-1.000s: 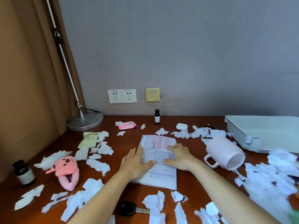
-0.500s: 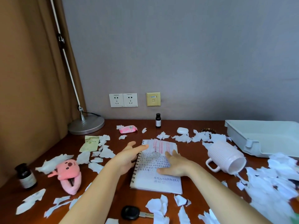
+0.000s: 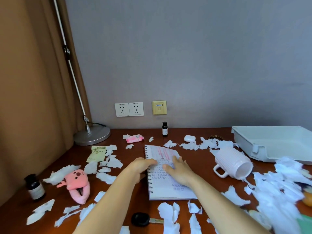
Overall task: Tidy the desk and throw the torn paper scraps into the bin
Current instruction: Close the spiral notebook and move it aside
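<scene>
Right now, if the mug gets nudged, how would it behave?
The mug lies on its side, so it would probably roll, though its handle may check that. It looks ceramic, so likely breakable.

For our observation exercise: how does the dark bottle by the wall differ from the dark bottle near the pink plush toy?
The back bottle is slim; the left bottle is stouter. The back bottle stands below the yellow wall plate; the left bottle beside the plush toy. Both are upright, dark, capped, with pale labels.
</scene>
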A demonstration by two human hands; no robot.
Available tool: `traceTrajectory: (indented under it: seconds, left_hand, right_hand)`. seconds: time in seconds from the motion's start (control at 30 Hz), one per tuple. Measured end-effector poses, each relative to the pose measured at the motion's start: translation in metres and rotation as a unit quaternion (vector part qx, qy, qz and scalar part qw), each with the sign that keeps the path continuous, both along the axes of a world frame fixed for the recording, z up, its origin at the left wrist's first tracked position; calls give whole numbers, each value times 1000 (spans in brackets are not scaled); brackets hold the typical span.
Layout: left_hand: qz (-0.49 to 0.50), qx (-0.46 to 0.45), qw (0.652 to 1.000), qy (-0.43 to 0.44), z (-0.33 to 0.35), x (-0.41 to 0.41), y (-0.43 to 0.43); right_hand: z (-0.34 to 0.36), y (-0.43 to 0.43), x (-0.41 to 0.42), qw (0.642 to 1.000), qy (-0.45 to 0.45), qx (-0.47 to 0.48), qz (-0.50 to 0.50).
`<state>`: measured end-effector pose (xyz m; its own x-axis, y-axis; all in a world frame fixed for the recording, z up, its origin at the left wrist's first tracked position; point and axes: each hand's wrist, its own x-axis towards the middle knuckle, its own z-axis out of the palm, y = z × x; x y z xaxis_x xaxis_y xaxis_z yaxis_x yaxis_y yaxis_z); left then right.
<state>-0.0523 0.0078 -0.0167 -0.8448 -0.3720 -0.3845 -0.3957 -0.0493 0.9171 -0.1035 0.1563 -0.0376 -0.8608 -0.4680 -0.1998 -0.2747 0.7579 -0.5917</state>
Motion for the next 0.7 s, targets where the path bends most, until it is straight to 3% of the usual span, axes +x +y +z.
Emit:
traceTrajectory:
  seconds: [0.13, 0.23, 0.37, 0.5, 0.7]
  left_hand:
    - [-5, -6, 997, 71, 17, 5, 21]
    - [-1, -70, 990, 121, 39, 12, 31]
    - [-10, -125, 970, 206, 74, 31, 41]
    - [-8, -115, 950, 290, 107, 54, 56]
    - [-24, -96, 918, 383, 132, 69, 101]
  right_hand:
    - [7, 3, -2, 994, -27, -105, -11]
    - [19, 6, 2, 977, -32, -208, -22]
    - [52, 13, 8, 949, 19, -314, -25]
    - [95, 38, 20, 915, 86, -394, -21]
    - [141, 89, 30, 884, 104, -453, -59]
